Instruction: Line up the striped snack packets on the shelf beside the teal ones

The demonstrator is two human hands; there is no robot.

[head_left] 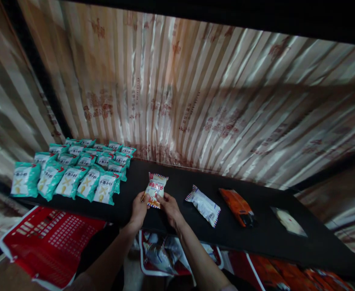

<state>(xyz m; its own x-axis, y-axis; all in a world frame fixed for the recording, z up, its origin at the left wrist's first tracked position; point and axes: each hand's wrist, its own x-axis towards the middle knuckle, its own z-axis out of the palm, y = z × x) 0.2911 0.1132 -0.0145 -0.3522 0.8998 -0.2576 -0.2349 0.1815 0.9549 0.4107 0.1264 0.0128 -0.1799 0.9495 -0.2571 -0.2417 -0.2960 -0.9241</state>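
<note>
Both my hands grip one small snack packet (156, 187), white with red print and a striped edge, standing upright on the black shelf (183, 182). My left hand (139, 208) pinches its lower left corner. My right hand (169, 207) pinches its lower right edge. Just to the right lies a white packet (204, 205) with striped ends, then an orange packet (237, 206), then a pale clear packet (288, 221).
Several teal snack packets (74, 169) lie in rows at the shelf's left end. A red basket (48, 242) sits below left, another red-rimmed basket (165, 254) holding packets sits under my arms, and orange packets (286, 270) lie lower right. A striped curtain (195, 93) hangs behind.
</note>
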